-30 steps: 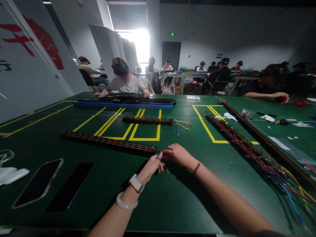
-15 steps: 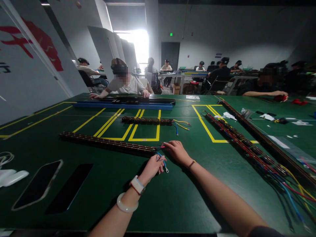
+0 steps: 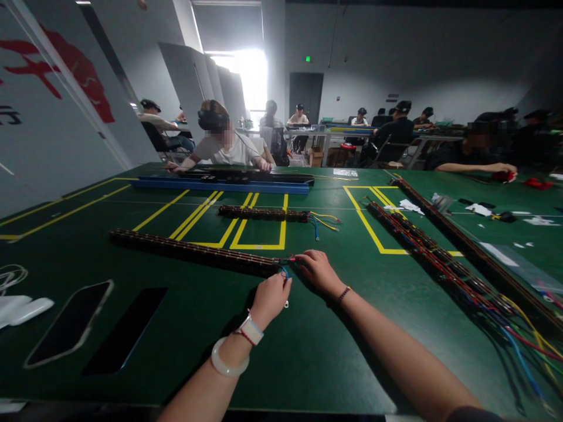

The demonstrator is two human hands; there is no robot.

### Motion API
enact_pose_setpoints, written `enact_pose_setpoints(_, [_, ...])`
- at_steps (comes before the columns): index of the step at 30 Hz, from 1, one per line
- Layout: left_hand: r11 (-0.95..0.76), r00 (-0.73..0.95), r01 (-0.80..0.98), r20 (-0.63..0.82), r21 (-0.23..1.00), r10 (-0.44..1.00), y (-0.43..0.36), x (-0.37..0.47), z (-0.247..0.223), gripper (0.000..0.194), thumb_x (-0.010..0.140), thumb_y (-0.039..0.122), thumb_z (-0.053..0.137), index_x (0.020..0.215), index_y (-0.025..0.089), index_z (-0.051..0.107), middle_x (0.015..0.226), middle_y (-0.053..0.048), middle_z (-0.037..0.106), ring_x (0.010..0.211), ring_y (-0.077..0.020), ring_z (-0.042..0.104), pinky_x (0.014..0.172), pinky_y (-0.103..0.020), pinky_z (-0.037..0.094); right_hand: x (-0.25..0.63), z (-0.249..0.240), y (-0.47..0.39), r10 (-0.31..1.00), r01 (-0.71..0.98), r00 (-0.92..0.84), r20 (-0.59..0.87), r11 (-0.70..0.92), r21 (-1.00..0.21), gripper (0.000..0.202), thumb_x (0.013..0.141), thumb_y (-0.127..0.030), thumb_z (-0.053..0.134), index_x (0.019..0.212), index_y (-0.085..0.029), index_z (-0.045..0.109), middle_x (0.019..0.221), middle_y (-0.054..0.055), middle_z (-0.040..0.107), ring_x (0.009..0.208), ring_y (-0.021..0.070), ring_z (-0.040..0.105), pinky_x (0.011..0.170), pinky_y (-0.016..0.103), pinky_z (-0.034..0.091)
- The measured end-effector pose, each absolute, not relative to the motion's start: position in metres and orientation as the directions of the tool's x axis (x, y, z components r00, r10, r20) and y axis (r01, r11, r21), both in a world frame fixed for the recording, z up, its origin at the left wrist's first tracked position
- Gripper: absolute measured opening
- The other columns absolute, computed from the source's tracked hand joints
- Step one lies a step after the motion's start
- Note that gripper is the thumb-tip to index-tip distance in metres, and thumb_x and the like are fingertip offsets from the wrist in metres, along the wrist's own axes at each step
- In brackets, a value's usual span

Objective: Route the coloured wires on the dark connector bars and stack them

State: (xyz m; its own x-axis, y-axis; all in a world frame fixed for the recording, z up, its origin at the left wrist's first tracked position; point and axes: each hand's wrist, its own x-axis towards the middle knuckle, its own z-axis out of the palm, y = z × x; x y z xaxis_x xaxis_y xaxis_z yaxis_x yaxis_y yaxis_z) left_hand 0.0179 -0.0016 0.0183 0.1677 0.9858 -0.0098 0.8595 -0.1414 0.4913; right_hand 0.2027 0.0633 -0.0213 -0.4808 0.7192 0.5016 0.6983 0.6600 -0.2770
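A long dark bar of wiring (image 3: 197, 250) lies slantwise on the green table, its near end at my hands. From that end come a blue wire (image 3: 284, 272) and a short red wire (image 3: 292, 258). My left hand (image 3: 271, 298) is closed round the blue wire, back of the hand upward; a metal ring terminal (image 3: 286, 304) peeks out beneath it. The fingertips of my right hand (image 3: 319, 271) pinch the red wire's tip, with the palm low over the table.
A shorter wired bar (image 3: 264, 213) lies beyond, inside yellow tape. Longer wire bundles (image 3: 433, 253) stretch along the right. Two phone-like slabs (image 3: 70, 322) rest at left beside a white object (image 3: 26, 309). Across the table, a person (image 3: 220, 140) works at a blue rail (image 3: 211, 186).
My left hand has turned over more, its back now upward, covering most of the blue wire and its terminal. My right hand stays at the red wire. The view has shifted slightly.
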Motion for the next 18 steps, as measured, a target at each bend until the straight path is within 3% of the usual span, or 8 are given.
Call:
enact_pose_setpoints(4, [-0.168,0.166,0.826,0.052,0.538,0.985,-0.002,0.016,0.02,0.035,0.092,0.041,0.046,0.068,0.018,0.059,0.073,-0.006,0.067,0.066,-0.0176,0.061,0.059,-0.025,0.035,0.203,-0.02,0.063,0.722,0.702,-0.484,0.495,0.658,-0.273,0.025,0.091,-0.024,0.056,0.116,-0.02,0.062,0.105,0.009,0.062,0.099,0.0216,0.055,0.089,0.036,0.041])
enact_pose_setpoints(10, [-0.23,0.146,0.589,0.178,0.775,0.973,-0.001,0.01,0.021,0.045,0.092,0.039,0.042,0.056,0.018,0.058,0.064,-0.003,0.063,0.065,-0.016,0.059,0.067,-0.026,0.039,0.203,-0.021,0.062,0.724,0.705,-0.485,0.49,0.656,-0.271,0.025,0.092,-0.024,0.056,0.116,-0.02,0.062,0.105,0.009,0.062,0.1,0.0207,0.055,0.09,0.034,0.04])
enact_pose_setpoints(15, [-0.151,0.083,0.402,0.128,0.903,0.988,0.006,0.007,0.015,0.048,0.089,0.045,0.043,0.049,0.018,0.053,0.052,0.0,0.054,0.056,-0.0144,0.053,0.063,-0.026,0.038,0.201,-0.016,0.057,0.749,0.7,-0.479,0.458,0.64,-0.315,0.027,0.092,-0.026,0.054,0.117,-0.021,0.061,0.106,0.009,0.061,0.101,0.0218,0.054,0.092,0.036,0.04])
enact_pose_setpoints(18, [-0.101,0.087,0.31,0.078,0.945,0.993,0.007,0.006,0.012,0.048,0.087,0.046,0.046,0.048,0.018,0.053,0.05,0.0,0.052,0.053,-0.0133,0.05,0.06,-0.026,0.037,0.198,-0.011,0.048,0.761,0.676,-0.485,0.431,0.639,-0.368,0.036,0.09,-0.035,0.057,0.124,-0.022,0.057,0.112,0.01,0.059,0.107,0.0239,0.052,0.096,0.039,0.038])
